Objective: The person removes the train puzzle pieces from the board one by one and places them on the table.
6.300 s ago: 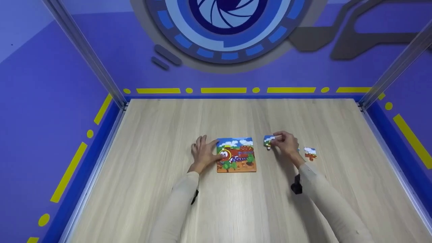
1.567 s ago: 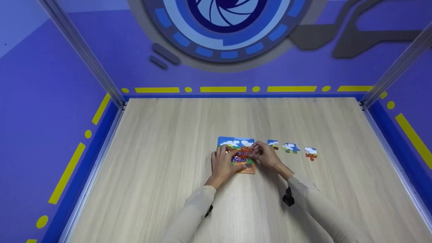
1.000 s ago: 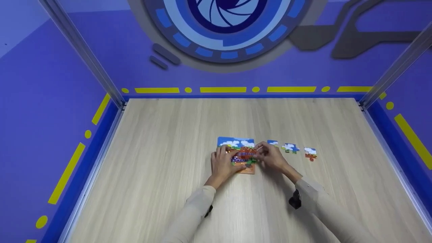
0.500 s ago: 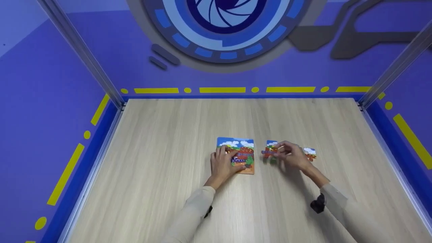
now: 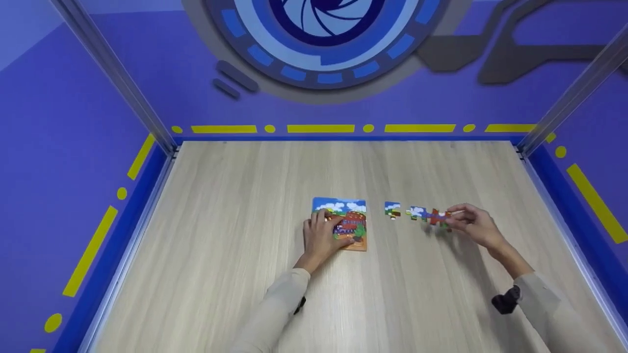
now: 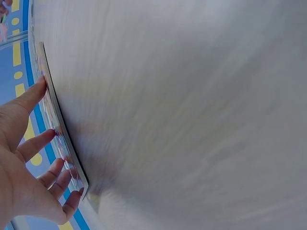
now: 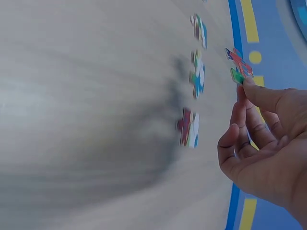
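A square jigsaw puzzle (image 5: 351, 206) with a red train, clouds and trees lies mid-table. My left hand (image 5: 321, 239) rests on its left part with spread fingers, covering some of the picture. In the left wrist view, the fingertips touch the puzzle's face (image 6: 62, 136). To the right, my right hand (image 5: 477, 228) pinches a mostly red puzzle piece (image 7: 240, 66) between thumb and fingers, raised above the table. Below it, three loose sky-and-cloud pieces lie in a row: a left piece (image 5: 392, 209), a middle piece (image 5: 417, 213) and a right piece (image 7: 189, 127), largely hidden in the head view.
The wood-grain tabletop (image 5: 235, 206) ends at a blue-purple back wall (image 5: 162, 73) with yellow dashes. Side panels with metal rails (image 5: 571, 230) flank it on both sides. A black device (image 5: 506, 300) sits on the right wrist.
My right hand has lifted the red piece from the puzzle's right edge and carried it rightward over the loose pieces. Earlier, my left hand moved from the puzzle's left edge onto its face.
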`<state>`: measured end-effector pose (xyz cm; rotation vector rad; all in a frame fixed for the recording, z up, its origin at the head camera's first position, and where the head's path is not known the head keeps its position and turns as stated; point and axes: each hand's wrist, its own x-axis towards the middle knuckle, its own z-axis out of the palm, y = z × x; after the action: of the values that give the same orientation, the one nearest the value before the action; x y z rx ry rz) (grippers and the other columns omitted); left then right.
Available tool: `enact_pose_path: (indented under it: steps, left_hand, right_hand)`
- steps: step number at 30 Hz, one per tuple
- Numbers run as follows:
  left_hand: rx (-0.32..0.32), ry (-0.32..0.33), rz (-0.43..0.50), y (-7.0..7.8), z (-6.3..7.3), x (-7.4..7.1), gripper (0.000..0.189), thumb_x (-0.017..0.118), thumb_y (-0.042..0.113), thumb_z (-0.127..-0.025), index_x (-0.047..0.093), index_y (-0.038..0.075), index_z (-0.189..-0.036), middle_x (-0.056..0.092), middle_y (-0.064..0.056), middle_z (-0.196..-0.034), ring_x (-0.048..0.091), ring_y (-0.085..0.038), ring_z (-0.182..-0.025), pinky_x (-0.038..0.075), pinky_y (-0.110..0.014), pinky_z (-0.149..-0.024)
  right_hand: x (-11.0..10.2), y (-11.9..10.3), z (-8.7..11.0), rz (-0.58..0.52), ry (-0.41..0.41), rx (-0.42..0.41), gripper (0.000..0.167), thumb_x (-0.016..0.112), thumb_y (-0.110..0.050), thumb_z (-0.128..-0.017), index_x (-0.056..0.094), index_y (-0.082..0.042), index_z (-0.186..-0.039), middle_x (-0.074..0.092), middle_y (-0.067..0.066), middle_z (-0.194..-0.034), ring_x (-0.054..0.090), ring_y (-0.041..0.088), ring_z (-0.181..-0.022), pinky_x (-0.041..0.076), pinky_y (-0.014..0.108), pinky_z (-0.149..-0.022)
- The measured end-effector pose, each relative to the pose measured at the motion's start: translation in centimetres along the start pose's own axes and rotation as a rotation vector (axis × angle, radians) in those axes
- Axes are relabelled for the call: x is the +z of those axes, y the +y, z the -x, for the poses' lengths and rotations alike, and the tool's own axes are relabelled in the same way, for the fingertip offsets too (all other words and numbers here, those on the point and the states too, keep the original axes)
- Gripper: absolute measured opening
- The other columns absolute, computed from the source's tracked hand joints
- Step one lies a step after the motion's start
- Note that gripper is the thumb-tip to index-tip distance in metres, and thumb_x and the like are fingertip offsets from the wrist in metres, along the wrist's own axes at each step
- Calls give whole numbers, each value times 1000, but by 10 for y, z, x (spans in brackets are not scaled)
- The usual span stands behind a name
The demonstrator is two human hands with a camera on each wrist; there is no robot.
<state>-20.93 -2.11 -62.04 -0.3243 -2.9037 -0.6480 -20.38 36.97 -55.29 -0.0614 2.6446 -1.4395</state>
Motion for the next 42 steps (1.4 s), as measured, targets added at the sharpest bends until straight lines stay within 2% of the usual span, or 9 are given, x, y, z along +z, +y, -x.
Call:
enact_pose_path:
  steps: [4,9,18,25,29,33,42]
  left_hand:
    - [0,-2,19,0,-2,0,69,83,61,-74,72,22,-129,58,-10,-126,50,-26,-118,40,-48,-95]
    - [0,-6,36,1,-2,0,68,83,60,-75,72,21,-130,58,-11,-126,50,-26,-118,40,-49,-96]
    - [8,-2,21,0,-1,-1,67,82,60,-76,71,22,-130,58,-11,-127,51,-26,-118,40,-48,-95]
    - [12,1,9,1,0,1,68,82,62,-75,71,23,-130,58,-11,-128,51,-27,-120,40,-48,-96]
    - [9,0,0,1,0,0,68,82,62,-74,71,23,-130,59,-11,-128,52,-27,-119,40,-49,-96]
    - [-4,-10,1,1,0,0,69,82,62,-75,71,24,-131,59,-10,-128,52,-26,-119,40,-49,-98]
    - [-16,-17,17,0,1,0,68,82,60,-76,71,23,-132,58,-11,-133,51,-27,-124,39,-51,-100]
  right_hand:
    - [-14,12,10,-11,13,27,40,68,-15,-99,58,8,-130,74,-13,-94,67,2,-82,55,20,-72]
    - [-20,25,17,-10,-12,59,41,67,-12,-99,56,11,-130,72,-16,-91,65,1,-80,52,21,-70]
    - [-9,46,24,45,-94,91,36,64,-10,-100,58,10,-128,76,3,-96,63,0,-82,47,21,-70]
    - [-3,49,32,85,-71,53,30,68,-6,-96,63,10,-121,77,15,-95,63,-3,-79,45,16,-70]
    - [1,50,31,112,-43,62,30,69,-7,-96,65,10,-121,76,21,-96,62,-2,-75,45,19,-64]
    - [3,48,28,137,-28,69,30,69,-8,-96,66,9,-121,76,23,-97,61,0,-72,45,22,-59]
    - [2,43,21,168,-26,61,29,70,-9,-95,68,9,-118,76,24,-96,64,2,-69,48,22,-57]
